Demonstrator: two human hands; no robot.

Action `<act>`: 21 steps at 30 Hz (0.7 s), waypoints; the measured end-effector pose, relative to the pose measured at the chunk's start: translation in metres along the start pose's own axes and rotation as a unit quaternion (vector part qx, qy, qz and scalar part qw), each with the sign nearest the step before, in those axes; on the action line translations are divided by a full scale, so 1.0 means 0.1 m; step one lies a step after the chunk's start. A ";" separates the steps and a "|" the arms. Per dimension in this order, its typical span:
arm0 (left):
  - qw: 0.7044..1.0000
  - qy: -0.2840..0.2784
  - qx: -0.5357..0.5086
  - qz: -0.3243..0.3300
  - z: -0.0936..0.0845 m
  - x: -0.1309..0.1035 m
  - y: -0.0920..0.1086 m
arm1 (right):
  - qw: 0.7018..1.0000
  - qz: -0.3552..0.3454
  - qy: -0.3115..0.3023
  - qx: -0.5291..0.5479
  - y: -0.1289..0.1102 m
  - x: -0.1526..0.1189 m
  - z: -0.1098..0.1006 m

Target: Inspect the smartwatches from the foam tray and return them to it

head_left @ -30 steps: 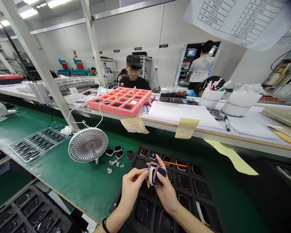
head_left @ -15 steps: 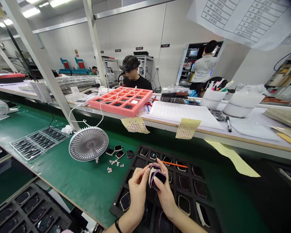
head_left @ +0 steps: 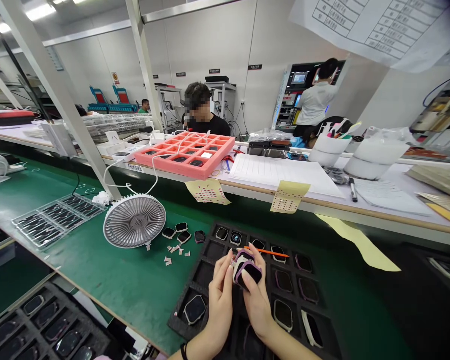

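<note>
My right hand (head_left: 258,302) grips a small stack of smartwatch bodies without straps. The front one is a purple-framed smartwatch (head_left: 252,272), with a white-framed smartwatch (head_left: 237,272) behind it and another purple edge further back. My thumb presses the front watch's dark screen. At the stack's left side, the fingers of my left hand (head_left: 220,300) are pinched together; what lies between the fingertips is too small to make out. Both hands are above a black foam tray (head_left: 180,312) whose compartments hold several watches. An orange pointed stick (head_left: 272,252) lies across the tray behind my right hand.
Left of the tray lie several loose watches (head_left: 184,237) and small pinkish tabs (head_left: 168,261), near a white fan (head_left: 135,222). A second black tray (head_left: 18,320) sits lower left. A shelf (head_left: 247,186) with a pink foam tray (head_left: 206,170) crosses ahead. A co-worker (head_left: 210,122) sits beyond.
Both hands and the watch stack have shifted slightly right over the tray. My left fingers have drawn closer together beside the stack.
</note>
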State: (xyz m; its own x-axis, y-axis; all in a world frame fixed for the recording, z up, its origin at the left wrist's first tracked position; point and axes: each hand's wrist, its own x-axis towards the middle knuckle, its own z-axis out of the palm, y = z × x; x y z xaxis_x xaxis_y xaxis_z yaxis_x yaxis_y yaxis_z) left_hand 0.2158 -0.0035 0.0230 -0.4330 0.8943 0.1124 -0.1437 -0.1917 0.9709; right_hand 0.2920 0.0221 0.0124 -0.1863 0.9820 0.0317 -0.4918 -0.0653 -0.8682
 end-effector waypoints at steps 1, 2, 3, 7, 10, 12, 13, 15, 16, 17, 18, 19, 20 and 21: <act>1.000 -0.008 -0.002 0.002 0.00 -0.02 -0.02 | 1.000 -0.004 0.003 0.002 -0.02 0.01 0.00; 1.000 -0.015 -0.001 0.003 0.00 -0.03 -0.03 | 1.000 -0.007 0.005 0.003 -0.03 0.03 -0.01; 1.000 -0.021 0.003 0.005 -0.01 -0.03 -0.05 | 1.000 -0.008 0.005 0.004 -0.04 0.03 -0.01; 0.999 -0.044 0.019 0.010 -0.06 -0.01 -0.03 | 1.000 -0.013 0.004 0.002 -0.04 0.03 -0.02; 0.997 -0.062 0.027 0.029 -0.10 0.02 0.02 | 1.000 -0.014 -0.009 0.002 -0.01 0.01 -0.03; 0.996 -0.062 0.037 0.048 -0.12 0.02 0.07 | 1.000 -0.011 -0.017 0.000 0.01 0.00 -0.02; 0.996 -0.054 0.043 0.056 -0.12 0.03 0.08 | 1.000 -0.008 -0.020 -0.002 0.02 -0.01 -0.02; 0.996 -0.029 0.055 0.062 -0.12 0.03 0.10 | 1.000 -0.003 -0.023 -0.002 0.02 -0.01 -0.02; 0.996 -0.017 0.058 0.059 -0.13 0.04 0.10 | 1.000 0.000 -0.024 0.000 0.02 -0.01 -0.02; 0.997 -0.008 0.055 0.051 -0.13 0.05 0.09 | 1.000 0.003 -0.025 0.002 0.02 0.00 -0.01; 0.998 -0.004 0.048 0.040 -0.13 0.07 0.07 | 1.000 0.005 -0.025 0.005 0.02 0.00 -0.01; 0.999 -0.003 0.035 0.026 -0.14 0.08 0.06 | 1.000 0.008 -0.024 0.008 0.02 0.00 -0.01; 1.000 0.000 0.017 0.009 -0.16 0.11 0.04 | 1.000 0.010 -0.023 0.011 0.01 0.01 0.00; 1.000 0.006 -0.003 -0.007 -0.18 0.13 0.02 | 1.000 0.012 -0.024 0.014 0.01 0.01 0.00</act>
State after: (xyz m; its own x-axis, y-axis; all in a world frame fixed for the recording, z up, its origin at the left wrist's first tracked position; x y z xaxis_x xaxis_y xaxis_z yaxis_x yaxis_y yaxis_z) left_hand 0.1943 0.0007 0.0228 -0.4417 0.8920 0.0962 -0.1547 -0.1813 0.9712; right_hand 0.2915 0.0229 0.0114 -0.2384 0.9706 0.0343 -0.5107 -0.0953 -0.8545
